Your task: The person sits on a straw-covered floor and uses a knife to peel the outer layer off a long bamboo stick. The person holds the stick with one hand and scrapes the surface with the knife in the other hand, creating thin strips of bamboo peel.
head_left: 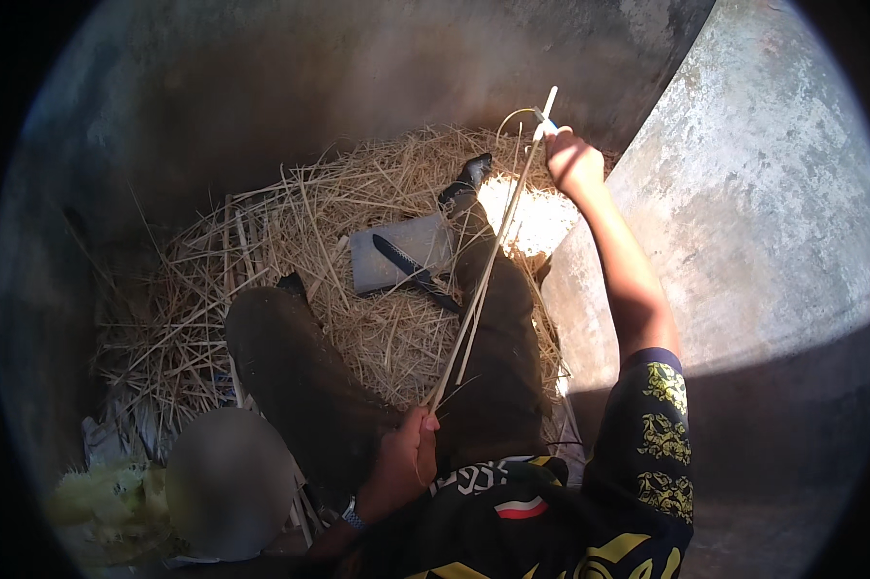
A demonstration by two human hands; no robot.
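Observation:
My left hand [402, 459] is closed around the lower end of long, thin, pale sticks [497, 246], which look like split bamboo or cane. They slant up and to the right across my right leg. Near their upper end, my right hand [574, 159] is closed with the arm stretched out. A small knife-like tool with a blue part [548, 123] shows at its fingers, against the stick; most of it is hidden. A thin curled strip [512, 116] arcs off the stick there.
Straw-like strips and shavings [386, 352] cover the floor between and around my legs. A large dark-bladed knife [411, 265] lies across a flat grey block [369, 261]. Concrete walls [744, 222] rise at the back and right. Yellowish stringy material [111, 502] lies lower left.

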